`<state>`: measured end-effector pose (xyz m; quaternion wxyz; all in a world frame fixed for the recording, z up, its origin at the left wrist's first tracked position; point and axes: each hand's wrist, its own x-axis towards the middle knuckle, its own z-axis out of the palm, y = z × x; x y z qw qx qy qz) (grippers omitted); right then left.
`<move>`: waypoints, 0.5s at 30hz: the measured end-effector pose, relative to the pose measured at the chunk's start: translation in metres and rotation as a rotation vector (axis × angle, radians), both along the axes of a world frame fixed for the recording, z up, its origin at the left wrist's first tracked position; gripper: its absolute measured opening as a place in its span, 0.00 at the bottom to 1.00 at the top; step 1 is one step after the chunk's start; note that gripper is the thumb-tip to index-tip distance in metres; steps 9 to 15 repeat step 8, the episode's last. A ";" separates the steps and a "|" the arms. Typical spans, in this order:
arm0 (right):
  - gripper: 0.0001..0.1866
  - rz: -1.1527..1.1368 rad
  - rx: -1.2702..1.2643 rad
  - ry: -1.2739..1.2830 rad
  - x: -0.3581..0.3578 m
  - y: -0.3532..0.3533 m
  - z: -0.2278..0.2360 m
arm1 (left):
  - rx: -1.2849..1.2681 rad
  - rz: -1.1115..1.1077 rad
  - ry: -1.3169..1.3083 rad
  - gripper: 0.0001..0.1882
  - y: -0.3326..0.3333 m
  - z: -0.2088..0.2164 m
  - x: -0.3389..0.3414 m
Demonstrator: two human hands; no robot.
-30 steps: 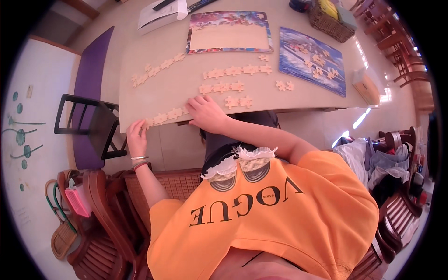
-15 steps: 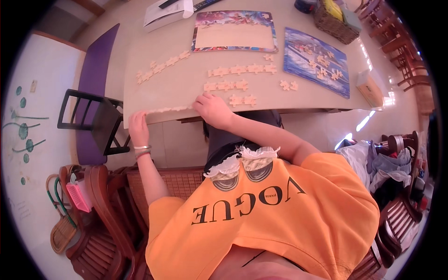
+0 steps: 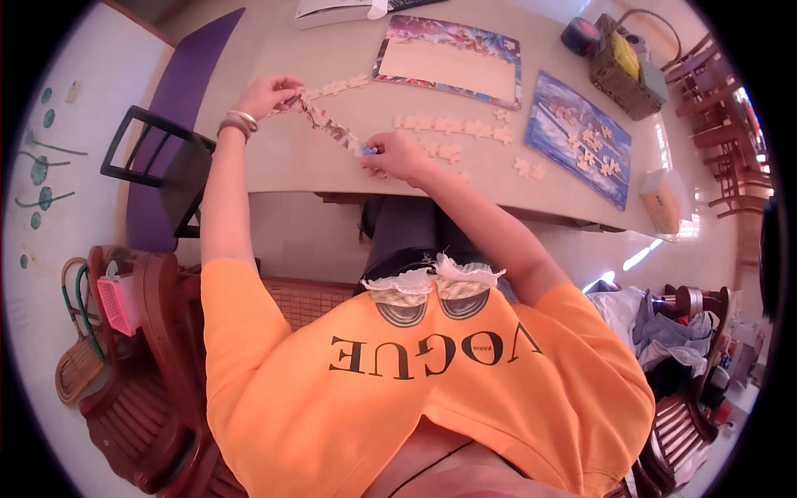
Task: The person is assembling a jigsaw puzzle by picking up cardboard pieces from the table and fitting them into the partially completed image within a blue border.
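A strip of joined jigsaw pieces (image 3: pixel 325 124) stretches between my two hands, its coloured printed side showing, slanting down to the right. At its upper left end, my left hand (image 3: pixel 270 95) grips it with fingers closed. My right hand (image 3: pixel 397 156) pinches the lower right end. Behind the strip, a row of plain-backed pieces (image 3: pixel 344 85) lies partly covered by it. A longer pale row (image 3: pixel 457 126) runs beyond my right hand, which partly hides a shorter row (image 3: pixel 446 153). Farther off lies a puzzle board (image 3: pixel 448 73), its colourful border around a bare pale middle.
Right of the rows lies a blue puzzle picture (image 3: pixel 544 137) with loose pieces on it. A wicker basket (image 3: pixel 618 79), a dark round container (image 3: pixel 580 36) and a small box (image 3: pixel 662 201) stand along the table's right side. A black chair (image 3: pixel 178 178) is at the left edge.
Both hands have lifted the strip from the table's near edge and turned its printed side up. My left hand has moved farther away over the table; the view has shifted slightly.
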<state>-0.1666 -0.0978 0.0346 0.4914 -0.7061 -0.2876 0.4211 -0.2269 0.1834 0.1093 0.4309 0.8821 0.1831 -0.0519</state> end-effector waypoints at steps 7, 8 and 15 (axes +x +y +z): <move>0.09 -0.043 0.133 0.281 -0.008 -0.004 0.008 | -0.458 0.176 -0.206 0.22 -0.007 -0.014 0.029; 0.09 -0.042 0.137 0.274 -0.008 -0.003 0.007 | -0.569 0.183 -0.248 0.24 -0.008 -0.018 0.033; 0.09 -0.042 0.137 0.274 -0.008 -0.003 0.007 | -0.569 0.183 -0.248 0.24 -0.008 -0.018 0.033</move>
